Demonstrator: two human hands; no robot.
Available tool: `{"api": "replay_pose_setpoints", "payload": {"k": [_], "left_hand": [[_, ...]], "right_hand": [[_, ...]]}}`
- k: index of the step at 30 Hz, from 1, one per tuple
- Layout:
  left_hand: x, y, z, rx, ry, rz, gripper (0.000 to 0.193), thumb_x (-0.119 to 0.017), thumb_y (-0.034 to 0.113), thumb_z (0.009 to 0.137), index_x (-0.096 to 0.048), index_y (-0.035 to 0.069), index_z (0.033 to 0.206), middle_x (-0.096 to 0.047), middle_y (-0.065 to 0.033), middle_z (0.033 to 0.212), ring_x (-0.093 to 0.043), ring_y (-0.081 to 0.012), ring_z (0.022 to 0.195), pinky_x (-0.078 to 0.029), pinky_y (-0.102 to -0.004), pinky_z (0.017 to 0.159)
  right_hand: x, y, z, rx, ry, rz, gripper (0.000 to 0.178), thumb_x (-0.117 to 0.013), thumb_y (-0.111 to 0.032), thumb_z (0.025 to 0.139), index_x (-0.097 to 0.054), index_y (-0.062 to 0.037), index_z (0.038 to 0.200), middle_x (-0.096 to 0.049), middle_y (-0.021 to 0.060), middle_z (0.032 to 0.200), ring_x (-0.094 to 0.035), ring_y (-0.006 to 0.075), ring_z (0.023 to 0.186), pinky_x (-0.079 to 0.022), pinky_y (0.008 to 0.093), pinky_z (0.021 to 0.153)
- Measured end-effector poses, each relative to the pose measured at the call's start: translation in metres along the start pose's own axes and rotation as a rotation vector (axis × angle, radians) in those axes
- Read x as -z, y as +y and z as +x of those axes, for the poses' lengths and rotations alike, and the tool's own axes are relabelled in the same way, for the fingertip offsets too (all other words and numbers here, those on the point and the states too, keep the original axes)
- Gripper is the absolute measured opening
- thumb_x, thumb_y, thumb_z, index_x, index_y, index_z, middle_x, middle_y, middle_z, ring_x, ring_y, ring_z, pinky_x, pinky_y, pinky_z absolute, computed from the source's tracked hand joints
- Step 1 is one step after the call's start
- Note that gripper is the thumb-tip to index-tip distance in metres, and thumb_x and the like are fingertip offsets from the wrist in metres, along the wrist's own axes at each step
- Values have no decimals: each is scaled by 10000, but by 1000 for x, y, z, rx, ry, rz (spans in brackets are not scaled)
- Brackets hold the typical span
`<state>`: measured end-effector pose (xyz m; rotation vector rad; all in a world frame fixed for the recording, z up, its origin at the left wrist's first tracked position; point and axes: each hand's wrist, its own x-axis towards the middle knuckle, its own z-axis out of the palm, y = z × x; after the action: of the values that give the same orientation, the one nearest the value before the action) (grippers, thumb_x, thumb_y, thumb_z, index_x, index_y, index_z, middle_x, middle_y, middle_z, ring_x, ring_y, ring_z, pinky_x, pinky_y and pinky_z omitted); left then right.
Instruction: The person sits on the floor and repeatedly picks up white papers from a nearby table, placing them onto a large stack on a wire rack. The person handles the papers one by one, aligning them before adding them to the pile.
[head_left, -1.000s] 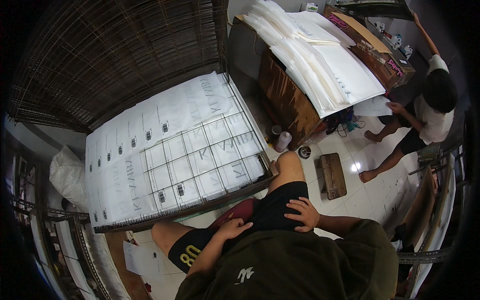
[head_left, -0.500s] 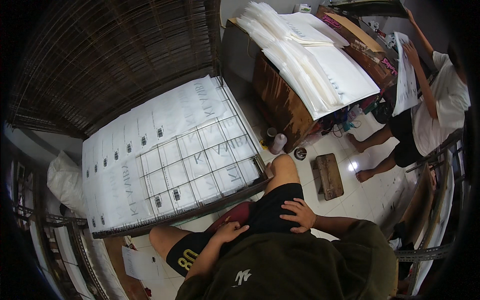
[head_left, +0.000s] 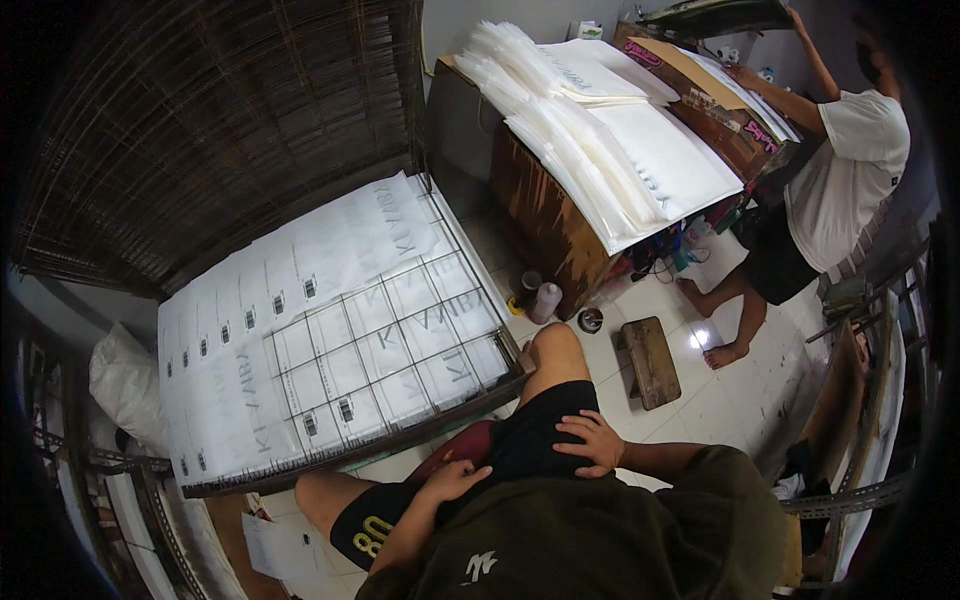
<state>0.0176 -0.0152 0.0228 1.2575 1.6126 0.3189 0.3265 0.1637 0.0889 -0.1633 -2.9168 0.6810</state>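
My right hand (head_left: 592, 443) lies spread on my right thigh, over the dark shorts (head_left: 545, 425), and holds nothing. On my lap rests my left hand (head_left: 457, 482), its fingers loosely stretched and nothing visible in them. In front of my knees, white printed sheets (head_left: 215, 340) lie on a wire drying rack (head_left: 440, 300). Part of the wire grid covers the sheets in the middle and at the right. More dark wire racks (head_left: 240, 110) stand raised behind them.
A wooden table (head_left: 535, 190) carries stacked white plastic sheets (head_left: 680, 160). At the right, a person (head_left: 850, 150) works over a board with a raised frame (head_left: 715, 17). A low wooden stool (head_left: 650, 363), a bottle (head_left: 546, 302) and a tin (head_left: 590, 319) stand on the tiled floor.
The person at the right has lowered a white sheet onto the board and leans over it. My view has shifted slightly; both my hands stay resting in place.
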Motion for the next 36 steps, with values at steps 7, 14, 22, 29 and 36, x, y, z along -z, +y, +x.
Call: {"api": "replay_pose_setpoints", "payload": {"k": [7, 14, 22, 29, 36], "left_hand": [[-3, -2, -3, -9, 12, -15, 631, -484, 643, 841, -606, 30, 751, -591, -142, 662, -619, -290, 763, -210, -439, 1115], [-3, -2, -2, 27, -6, -25, 653, -468, 674, 829, -613, 40, 765, -607, -140, 679, -625, -297, 808, -244, -419, 1102], [-2, -6, 1, 39, -27, 17, 663, -459, 693, 821, -627, 51, 831, -629, -142, 768, -617, -288, 907, -288, -407, 1067], [-1, 1, -3, 81, -47, 3, 662, -463, 693, 819, -629, 53, 838, -633, -163, 801, -599, -302, 985, -286, -424, 1067], [-2, -3, 1, 28, -38, 32, 657, -471, 682, 821, -628, 44, 805, -633, -147, 757, -625, -283, 902, -255, -422, 1095]], "right_hand": [[2, -1, 2, 7, 18, -7, 592, -551, -504, 784, -507, -215, 1300, -403, 149, 1380, -342, 322, 1315, -226, 531, 1048], [2, -4, 1, 9, 15, -5, 593, -545, -503, 788, -505, -213, 1303, -400, 148, 1382, -339, 326, 1314, -225, 532, 1048], [-2, -2, 0, 6, 18, 4, 600, -547, -507, 783, -503, -217, 1306, -395, 150, 1386, -338, 325, 1316, -219, 533, 1049], [-1, -1, 2, -5, 14, 27, 584, -546, -501, 791, -503, -225, 1304, -395, 152, 1385, -338, 331, 1315, -224, 536, 1044], [-3, 1, 1, 2, 17, 24, 586, -540, -502, 794, -501, -219, 1306, -394, 153, 1383, -337, 337, 1315, -232, 539, 1040]]}}
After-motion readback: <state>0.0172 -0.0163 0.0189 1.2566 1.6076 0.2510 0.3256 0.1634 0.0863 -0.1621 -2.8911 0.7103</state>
